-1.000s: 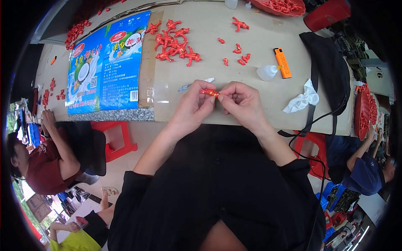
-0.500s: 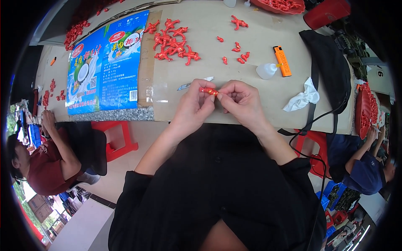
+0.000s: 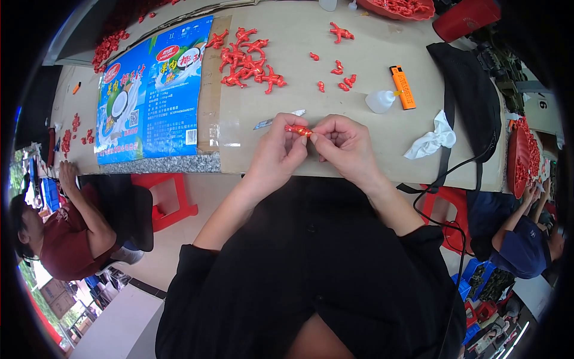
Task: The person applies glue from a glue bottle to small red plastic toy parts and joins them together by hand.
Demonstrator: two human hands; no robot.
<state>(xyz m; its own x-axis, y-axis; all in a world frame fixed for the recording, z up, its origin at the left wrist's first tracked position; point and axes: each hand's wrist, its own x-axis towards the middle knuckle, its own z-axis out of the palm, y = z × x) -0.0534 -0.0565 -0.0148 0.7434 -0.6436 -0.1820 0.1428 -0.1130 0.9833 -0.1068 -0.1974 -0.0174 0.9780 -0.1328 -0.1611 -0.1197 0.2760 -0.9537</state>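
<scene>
Between both hands, just above the table's near edge, is a small glossy red figurine (image 3: 297,129) with gold-coloured spots. My left hand (image 3: 280,152) is closed on its left end, thumb and fingers pinching. The fingertips of my right hand (image 3: 344,143) pinch its right end, so part of the piece is hidden. Beyond my left hand lies a small blue-and-white packet (image 3: 263,124), partly covered. Farther off is a heap of red figurines (image 3: 245,60). Some small red pieces (image 3: 339,67) and a lone figurine (image 3: 341,32) lie to its right.
An orange lighter (image 3: 403,88), a small translucent squeeze bottle (image 3: 380,101) and a crumpled white tissue (image 3: 435,137) lie right of my hands. A black bag (image 3: 469,96) with a cable sits beyond them. A blue printed cardboard sheet (image 3: 149,90) covers the left. Co-workers sit at both sides.
My hands and the red figurine stay almost in the same place. At the left, the co-worker's hand and head have shifted slightly.
</scene>
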